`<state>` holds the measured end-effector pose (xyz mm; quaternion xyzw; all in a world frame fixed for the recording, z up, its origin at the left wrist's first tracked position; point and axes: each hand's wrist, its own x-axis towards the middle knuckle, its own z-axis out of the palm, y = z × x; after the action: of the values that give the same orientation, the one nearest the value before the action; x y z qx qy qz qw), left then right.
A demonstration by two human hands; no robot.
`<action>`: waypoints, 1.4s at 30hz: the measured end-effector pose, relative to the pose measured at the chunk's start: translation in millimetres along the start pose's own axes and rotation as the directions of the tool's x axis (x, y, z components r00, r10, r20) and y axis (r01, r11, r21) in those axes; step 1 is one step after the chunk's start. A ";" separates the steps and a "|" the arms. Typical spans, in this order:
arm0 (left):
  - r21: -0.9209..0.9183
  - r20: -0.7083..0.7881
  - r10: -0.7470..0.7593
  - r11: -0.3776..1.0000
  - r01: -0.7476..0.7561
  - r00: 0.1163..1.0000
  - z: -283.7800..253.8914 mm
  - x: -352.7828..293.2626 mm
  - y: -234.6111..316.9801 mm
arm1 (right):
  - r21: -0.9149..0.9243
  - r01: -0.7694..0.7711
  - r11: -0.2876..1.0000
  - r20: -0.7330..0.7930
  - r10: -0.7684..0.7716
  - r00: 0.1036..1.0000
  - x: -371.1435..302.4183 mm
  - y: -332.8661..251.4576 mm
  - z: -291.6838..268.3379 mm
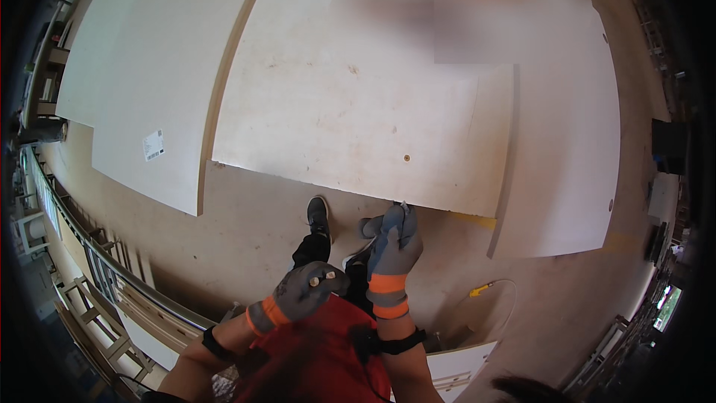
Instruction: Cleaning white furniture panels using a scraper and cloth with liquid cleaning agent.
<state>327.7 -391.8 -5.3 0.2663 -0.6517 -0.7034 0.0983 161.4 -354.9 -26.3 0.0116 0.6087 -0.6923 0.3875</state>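
Observation:
Both my hands wear grey work gloves with orange-banded cuffs. My left hand (307, 289) is closed in front of my body, and two short, light wooden dowels (322, 279) poke out of it. At the near edge of a large pale board (321, 119), my right hand (395, 242) has its fingers pressed together. A small whitish bit shows at these fingertips, too small to name. A round hole or fitting (406, 158) sits in the board's face, not far from that edge.
White panels flank the board: the left panel (142, 104) bears a label (153, 145), the right panel (563, 164) curves toward the rim. A yellow-tipped hose (481, 289) lies on the floor at right. Wooden racks (97, 306) stand at left. My shoe (318, 216) is below the board.

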 end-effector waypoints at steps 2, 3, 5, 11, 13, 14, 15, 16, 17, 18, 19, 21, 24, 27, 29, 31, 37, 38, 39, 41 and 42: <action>-0.068 -0.021 -0.003 0.998 0.001 1.000 0.7 1.2 1.7 | -0.023 0.203 0.979 -0.006 -0.203 0.979 -1.2 9.2 -0.4; -0.037 -0.019 -0.022 0.999 0.021 1.000 -0.9 2.6 1.4 | -0.021 0.200 0.980 -0.005 -0.200 0.980 -1.2 12.8 -3.6; -0.004 -0.017 -0.044 0.999 0.044 0.999 -4.1 3.5 -1.4 | 0.020 0.104 0.994 0.066 -0.105 0.992 -1.7 17.0 -10.4; 0.043 -0.003 -0.062 0.997 0.062 0.998 -4.7 1.0 -3.5 | 0.112 -0.022 0.993 -0.044 0.027 0.999 -2.4 -9.2 2.6; 0.004 0.066 -0.090 0.996 0.090 0.994 -6.3 -0.5 -7.7 | 0.069 -0.007 0.998 -0.065 0.012 0.998 4.1 -7.7 6.2; 0.006 0.068 -0.089 0.996 0.089 0.994 -5.2 0.3 -8.2 | 0.024 0.006 1.000 -0.086 -0.004 0.996 5.7 -5.6 6.6; 0.009 0.063 -0.051 0.999 0.051 0.997 -4.5 0.2 -9.0 | 0.026 0.005 1.000 -0.085 -0.003 0.996 4.0 -1.4 6.3; 0.011 0.060 -0.013 1.000 0.012 0.998 -3.8 0.1 -9.0 | -0.110 0.080 0.991 -0.091 -0.090 0.992 0.2 3.5 4.5; 0.013 0.059 -0.013 1.000 0.013 0.998 -2.9 -0.7 -7.9 | -0.244 0.151 0.958 -0.084 -0.176 0.981 -4.1 8.3 1.5; -0.001 0.018 -0.011 1.000 0.011 1.000 -1.8 0.0 -6.5 | -0.243 0.153 0.958 -0.086 -0.178 0.980 -6.9 11.4 -7.4; -0.015 -0.027 -0.010 1.000 0.009 1.000 -1.4 0.2 -5.0 | -0.066 -0.033 0.997 0.004 0.034 0.999 -9.5 13.3 -21.4; -0.102 -0.048 -0.102 0.990 0.097 0.994 -7.9 5.3 2.5 | 0.242 -0.338 0.910 0.276 0.270 0.923 -16.1 5.0 -39.4; -0.203 -0.093 -0.266 0.948 0.244 0.959 -10.6 16.4 28.7 | 0.453 -0.550 0.702 0.597 0.219 0.772 -26.3 33.7 -82.1; -0.310 -0.153 -0.153 0.946 0.099 0.976 -10.5 25.8 44.5 | 0.553 -0.705 0.444 0.779 0.025 0.626 -23.3 -6.6 -41.2; -0.307 -0.153 -0.100 0.950 0.049 0.983 -8.2 28.0 45.7 | 0.538 -0.736 0.411 0.821 -0.060 0.567 -26.3 -11.2 -36.6; -0.304 -0.153 -0.049 0.953 0.000 0.987 -7.0 29.1 49.0 | 0.530 -0.780 0.334 0.843 -0.103 0.529 -29.5 -13.7 -34.3; -0.247 -0.152 0.095 0.960 -0.130 0.984 -0.8 29.3 52.5 | 0.561 -0.789 0.252 0.815 -0.003 0.579 -38.2 -16.0 -35.1; -0.206 -0.120 0.039 0.977 -0.064 0.992 0.3 32.1 55.5 | 0.556 -0.794 0.247 0.819 -0.002 0.573 -37.4 -19.3 -35.3; -0.159 -0.096 -0.022 0.987 0.007 0.995 -0.5 34.4 57.1 | 0.544 -0.562 0.623 0.670 0.081 0.738 -34.4 -27.7 -32.4; -0.156 -0.082 0.065 0.985 -0.077 0.995 -2.5 37.4 55.3 | 0.209 -0.273 0.939 0.432 0.161 0.887 -32.9 -44.3 -40.4; -0.169 -0.042 0.162 0.971 -0.166 0.986 -3.7 40.5 52.4 | 0.210 -0.277 0.937 0.438 0.163 0.884 -38.5 -53.9 -39.5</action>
<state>284.6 -421.5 35.4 0.2117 -0.6068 -0.7428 0.1876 140.7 -303.3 27.2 -0.0133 0.4086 -0.7054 0.5791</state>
